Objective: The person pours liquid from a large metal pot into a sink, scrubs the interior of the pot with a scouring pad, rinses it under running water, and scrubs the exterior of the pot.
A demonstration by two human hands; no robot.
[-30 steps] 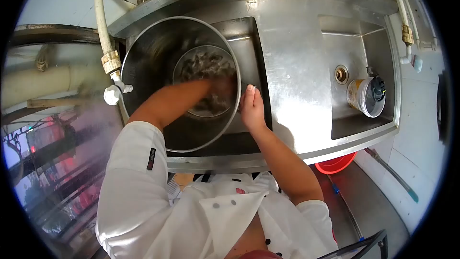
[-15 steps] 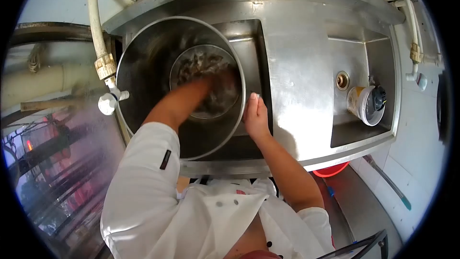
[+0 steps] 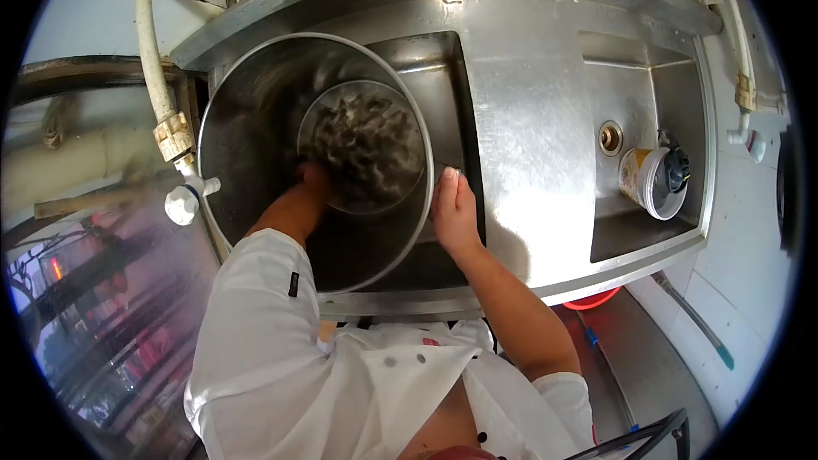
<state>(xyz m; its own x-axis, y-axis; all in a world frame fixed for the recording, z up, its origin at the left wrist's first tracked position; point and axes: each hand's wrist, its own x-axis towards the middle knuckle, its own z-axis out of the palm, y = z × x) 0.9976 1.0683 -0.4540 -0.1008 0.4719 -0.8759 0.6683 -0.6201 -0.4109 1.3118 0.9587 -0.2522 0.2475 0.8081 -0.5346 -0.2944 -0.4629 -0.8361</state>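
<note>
- Inside the pot (image 3: 243, 119), dark pieces (image 3: 366, 136) lie at the bottom, too blurred to name.
- The pot stands in the left basin (image 3: 436, 89).
- Left hand (image 3: 313, 179): down in the pot, at the pieces' near left edge; too blurred to tell whether its fingers are spread or hold anything.
- Right hand (image 3: 454, 206): closed on the handle at the pot's right side, thumb uppermost.
- Just left of the pot: a tap (image 3: 182, 204).
- Right basin (image 3: 635, 234): a tilted tub (image 3: 633, 174) near the drain (image 3: 610, 138).
- Below the counter (image 3: 537, 119): a red bowl (image 3: 594, 299).
</note>
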